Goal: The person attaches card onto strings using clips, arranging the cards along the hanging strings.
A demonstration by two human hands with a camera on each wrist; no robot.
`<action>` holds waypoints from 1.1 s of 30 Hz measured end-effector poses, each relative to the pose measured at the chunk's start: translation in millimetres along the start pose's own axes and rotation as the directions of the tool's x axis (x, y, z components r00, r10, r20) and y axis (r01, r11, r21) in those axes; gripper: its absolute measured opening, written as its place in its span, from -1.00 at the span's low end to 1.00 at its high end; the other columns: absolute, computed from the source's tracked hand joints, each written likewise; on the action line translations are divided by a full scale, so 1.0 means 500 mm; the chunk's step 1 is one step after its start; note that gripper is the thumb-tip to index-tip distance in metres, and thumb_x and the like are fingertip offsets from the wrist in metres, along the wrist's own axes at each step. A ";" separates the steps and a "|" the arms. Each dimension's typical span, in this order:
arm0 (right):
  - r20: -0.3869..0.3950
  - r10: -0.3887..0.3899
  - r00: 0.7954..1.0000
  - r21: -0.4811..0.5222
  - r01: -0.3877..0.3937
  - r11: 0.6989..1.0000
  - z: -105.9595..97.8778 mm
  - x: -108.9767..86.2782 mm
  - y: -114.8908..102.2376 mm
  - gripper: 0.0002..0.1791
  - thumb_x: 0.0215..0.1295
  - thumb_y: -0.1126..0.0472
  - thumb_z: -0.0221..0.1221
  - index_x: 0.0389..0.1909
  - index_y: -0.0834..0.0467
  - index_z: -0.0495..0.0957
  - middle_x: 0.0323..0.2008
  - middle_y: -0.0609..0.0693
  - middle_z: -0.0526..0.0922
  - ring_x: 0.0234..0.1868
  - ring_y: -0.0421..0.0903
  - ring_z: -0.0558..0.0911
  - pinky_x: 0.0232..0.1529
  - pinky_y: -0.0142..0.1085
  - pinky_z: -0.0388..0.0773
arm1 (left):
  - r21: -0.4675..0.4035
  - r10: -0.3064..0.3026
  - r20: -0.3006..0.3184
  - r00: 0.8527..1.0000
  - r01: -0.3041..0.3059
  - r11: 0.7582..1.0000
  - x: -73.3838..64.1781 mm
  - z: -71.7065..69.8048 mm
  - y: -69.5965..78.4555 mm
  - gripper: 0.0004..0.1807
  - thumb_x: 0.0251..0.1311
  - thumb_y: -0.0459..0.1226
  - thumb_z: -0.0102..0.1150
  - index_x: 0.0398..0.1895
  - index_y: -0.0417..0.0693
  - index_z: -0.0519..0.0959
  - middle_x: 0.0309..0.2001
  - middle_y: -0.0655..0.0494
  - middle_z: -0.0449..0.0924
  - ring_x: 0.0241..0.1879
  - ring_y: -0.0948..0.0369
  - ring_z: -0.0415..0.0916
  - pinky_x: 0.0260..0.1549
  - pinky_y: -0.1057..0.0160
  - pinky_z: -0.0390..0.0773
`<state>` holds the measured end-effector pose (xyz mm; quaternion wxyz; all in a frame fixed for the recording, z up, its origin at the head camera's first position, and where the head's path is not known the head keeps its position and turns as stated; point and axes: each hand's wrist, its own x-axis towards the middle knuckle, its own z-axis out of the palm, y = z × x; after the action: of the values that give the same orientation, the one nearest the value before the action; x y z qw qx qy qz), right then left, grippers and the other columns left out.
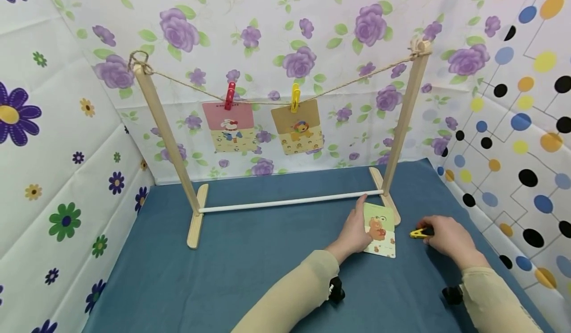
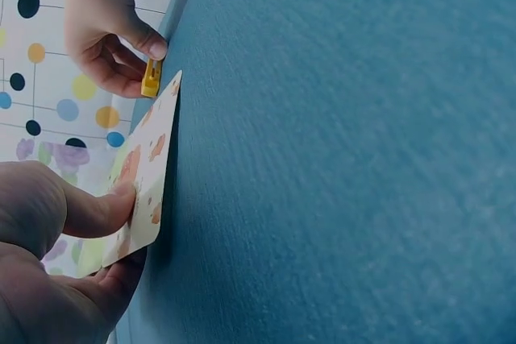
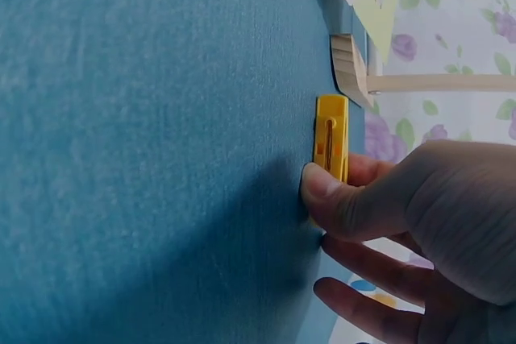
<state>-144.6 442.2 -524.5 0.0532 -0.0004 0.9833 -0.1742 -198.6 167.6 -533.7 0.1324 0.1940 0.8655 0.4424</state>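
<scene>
A card with a bear picture (image 1: 382,229), green above and cream below, is pinched between the thumb and fingers of my left hand (image 1: 354,228). In the left wrist view the card (image 2: 151,171) stands tilted close over the blue cloth. To its right, my right hand (image 1: 450,239) pinches a yellow clothespin (image 1: 417,233) low over the cloth. The right wrist view shows the thumb on one side of that clothespin (image 3: 331,130), its other end partly hidden by the fingers.
A wooden frame with a left post (image 1: 165,135), right post (image 1: 405,120) and white rod (image 1: 285,203) stands behind. From its twine (image 1: 357,80) hang a pink card (image 1: 229,125) on a red clothespin (image 1: 229,96) and a brown card (image 1: 297,127) on a yellow one.
</scene>
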 end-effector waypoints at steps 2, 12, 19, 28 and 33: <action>-0.001 -0.001 1.000 0.003 0.001 1.000 0.002 0.000 0.004 -0.67 0.17 0.40 0.45 -0.01 0.22 0.76 -0.12 0.17 0.75 -0.19 0.11 0.65 -0.15 0.21 0.61 | -0.009 0.000 -0.001 1.000 0.000 1.000 -0.001 -0.002 0.000 0.34 0.06 -0.67 0.39 0.74 0.39 -0.12 0.40 -0.09 0.44 0.12 0.18 0.49 -0.13 0.27 0.50; -0.032 -0.021 0.999 0.034 0.022 0.999 0.012 -0.006 0.019 -0.65 0.24 0.43 0.39 0.06 0.23 0.75 -0.03 0.25 0.74 -0.07 0.25 0.66 -0.06 0.26 0.57 | -0.081 -0.068 -0.018 0.997 0.067 0.994 -0.012 -0.012 0.002 0.24 0.13 -0.54 0.55 0.73 0.27 0.01 0.10 -0.06 0.64 -0.12 0.22 0.55 -0.21 0.26 0.55; -0.039 -0.003 0.999 0.043 0.005 0.999 0.015 -0.011 0.017 -0.68 0.40 0.31 0.38 0.14 0.24 0.72 0.06 0.30 0.71 0.04 0.32 0.65 -0.01 0.31 0.55 | -0.125 -0.056 -0.046 0.997 0.050 0.991 -0.019 -0.021 -0.008 0.05 0.13 -0.47 0.61 0.65 0.05 0.26 -0.13 0.13 0.66 -0.19 0.25 0.60 -0.14 0.26 0.61; -0.104 0.012 0.994 0.109 -0.001 0.994 0.028 -0.022 0.009 -0.61 0.49 0.28 0.29 0.26 0.30 0.61 0.13 0.39 0.65 0.09 0.35 0.62 0.07 0.38 0.51 | -0.099 -0.012 -0.094 0.996 0.002 0.995 -0.027 -0.023 -0.031 -0.59 0.14 -0.36 0.64 0.04 -0.06 0.72 -0.39 0.26 0.59 -0.39 0.37 0.47 -0.33 0.35 0.52; -0.175 0.009 0.984 0.140 0.016 0.990 0.034 -0.028 0.001 -0.57 0.49 0.26 0.31 0.27 0.37 0.56 0.08 0.40 0.66 0.02 0.34 0.67 -0.02 0.30 0.58 | -0.116 0.006 -0.113 0.994 -0.019 0.993 -0.033 -0.027 -0.037 -0.69 0.14 -0.32 0.65 -0.07 -0.07 0.76 -0.44 0.29 0.59 -0.44 0.38 0.47 -0.39 0.36 0.52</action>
<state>-128.9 437.0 -539.1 -0.0341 0.0171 0.9694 -0.2425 -193.4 140.5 -540.0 0.0918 0.1662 0.8429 0.5035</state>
